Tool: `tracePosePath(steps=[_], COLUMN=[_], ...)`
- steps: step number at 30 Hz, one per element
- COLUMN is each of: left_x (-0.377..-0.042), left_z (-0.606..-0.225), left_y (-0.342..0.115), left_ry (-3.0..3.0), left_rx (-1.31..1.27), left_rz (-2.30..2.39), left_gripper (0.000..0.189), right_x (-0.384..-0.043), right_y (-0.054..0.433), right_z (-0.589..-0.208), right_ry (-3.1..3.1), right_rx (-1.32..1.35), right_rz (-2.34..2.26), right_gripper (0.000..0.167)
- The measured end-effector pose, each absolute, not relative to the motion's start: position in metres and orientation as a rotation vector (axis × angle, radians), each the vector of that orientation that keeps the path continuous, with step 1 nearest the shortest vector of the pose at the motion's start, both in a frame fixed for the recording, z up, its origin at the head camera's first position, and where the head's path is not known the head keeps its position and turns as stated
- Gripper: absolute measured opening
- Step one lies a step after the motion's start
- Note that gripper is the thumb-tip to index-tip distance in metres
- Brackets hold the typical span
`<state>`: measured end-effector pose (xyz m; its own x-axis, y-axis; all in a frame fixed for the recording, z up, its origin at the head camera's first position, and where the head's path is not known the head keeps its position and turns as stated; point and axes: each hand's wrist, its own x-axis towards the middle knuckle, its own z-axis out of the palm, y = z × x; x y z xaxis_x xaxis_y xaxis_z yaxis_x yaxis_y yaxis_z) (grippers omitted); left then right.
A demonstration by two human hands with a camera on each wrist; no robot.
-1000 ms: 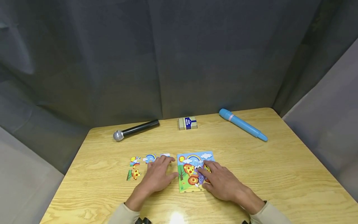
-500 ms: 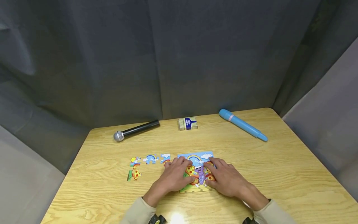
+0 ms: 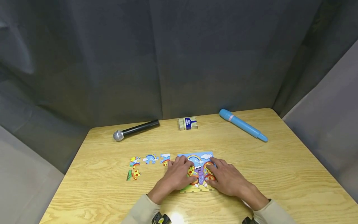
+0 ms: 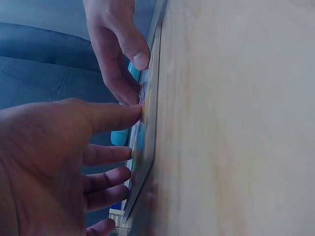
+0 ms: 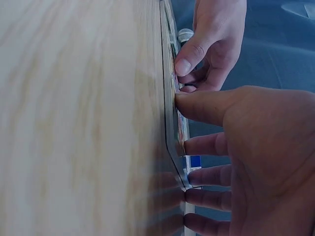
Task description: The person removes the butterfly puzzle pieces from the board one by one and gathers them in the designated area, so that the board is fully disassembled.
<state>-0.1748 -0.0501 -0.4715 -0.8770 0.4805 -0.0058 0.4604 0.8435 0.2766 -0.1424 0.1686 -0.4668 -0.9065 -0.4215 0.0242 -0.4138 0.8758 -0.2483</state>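
Observation:
A flat jigsaw puzzle [image 3: 200, 174] with a purple butterfly, a rainbow and clouds lies on the table between my hands. My left hand [image 3: 178, 175] rests on its left side with thumb and fingertips, covering the sun and tree. On the right side rests my right hand [image 3: 228, 179], its fingers spread over the right wing. From the left wrist, the thumb and fingers of the left hand [image 4: 59, 142] look extended against the puzzle's face. The right wrist view has the right hand [image 5: 261, 147] with straight fingers touching the puzzle's surface and edge [image 5: 172, 132].
Loose puzzle pieces lie left of the puzzle: a rainbow piece [image 3: 151, 159], a cloud piece [image 3: 165, 157], a sun piece [image 3: 135, 161] and a spotted wing piece [image 3: 135, 175]. Farther back are a black microphone [image 3: 137, 130], a clear box of sticks [image 3: 187, 123] and a blue wand-like tube [image 3: 243, 125].
My left hand has moved right from beside the loose pieces onto the puzzle's left side. The right hand has shifted slightly right, uncovering the butterfly's face and body.

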Motion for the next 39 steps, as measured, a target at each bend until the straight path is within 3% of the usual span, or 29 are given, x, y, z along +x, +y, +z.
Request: tracePosePath(steps=[39], left_x=[-0.181], left_z=[-0.467], left_y=[-0.058], left_ry=[2.961], left_rx=[0.694], left_rz=[0.666], left_gripper=[0.041], right_x=[-0.14], right_y=[0.169], right_z=[-0.468], right_ry=[3.042], right_rx=[-0.747], right_rz=[-0.341], right_gripper=[0.051])
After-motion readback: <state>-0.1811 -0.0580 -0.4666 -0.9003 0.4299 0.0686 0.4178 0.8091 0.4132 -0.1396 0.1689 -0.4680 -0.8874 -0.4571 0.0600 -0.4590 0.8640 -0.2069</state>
